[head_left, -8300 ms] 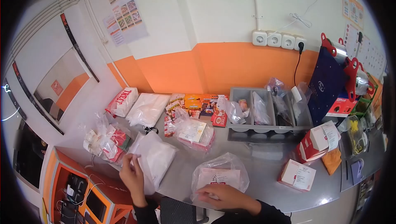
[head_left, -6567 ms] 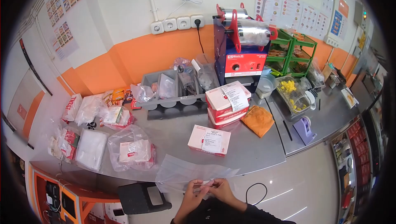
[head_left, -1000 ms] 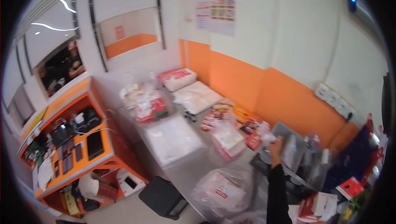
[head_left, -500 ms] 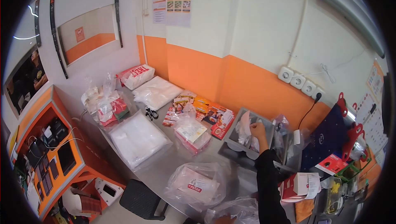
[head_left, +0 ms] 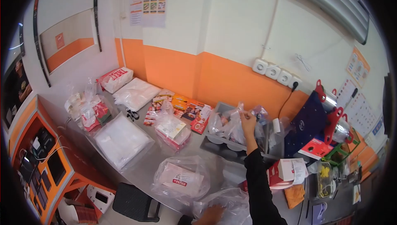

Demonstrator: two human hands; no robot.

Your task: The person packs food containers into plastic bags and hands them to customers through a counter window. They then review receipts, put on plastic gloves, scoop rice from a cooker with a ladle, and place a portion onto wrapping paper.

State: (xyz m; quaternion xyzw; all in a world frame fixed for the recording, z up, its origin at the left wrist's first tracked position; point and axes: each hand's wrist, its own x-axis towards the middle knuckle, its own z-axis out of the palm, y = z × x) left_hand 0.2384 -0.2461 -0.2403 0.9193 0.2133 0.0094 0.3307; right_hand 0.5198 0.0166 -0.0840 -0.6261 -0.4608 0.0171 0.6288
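My right hand [head_left: 248,125], in a black sleeve, is over a grey divided tray [head_left: 234,146]. Its fingers are pinched together on a small clear plastic bag [head_left: 236,126] that rises from a compartment. At the bottom edge, my left hand [head_left: 211,214] touches a large clear plastic bag [head_left: 231,200]; the plastic partly covers its fingers. Just beyond lies another clear bag [head_left: 182,178] with a white and red printed box inside. Right of my right forearm stands a red and white box [head_left: 285,171] with a paper slip on it.
A bagged pink container [head_left: 173,132], stacked plastic bags [head_left: 123,139], scissors [head_left: 133,114] and orange flyers [head_left: 182,105] lie on the steel table [head_left: 138,169]. A dark stool [head_left: 134,202] stands at its front edge. Someone [head_left: 21,84] is visible through the opening at left.
The view has swung right, shifting the scene left. My right hand has lifted slightly in the tray, and a clear plastic bag now stands up at its fingers. My left hand shows more.
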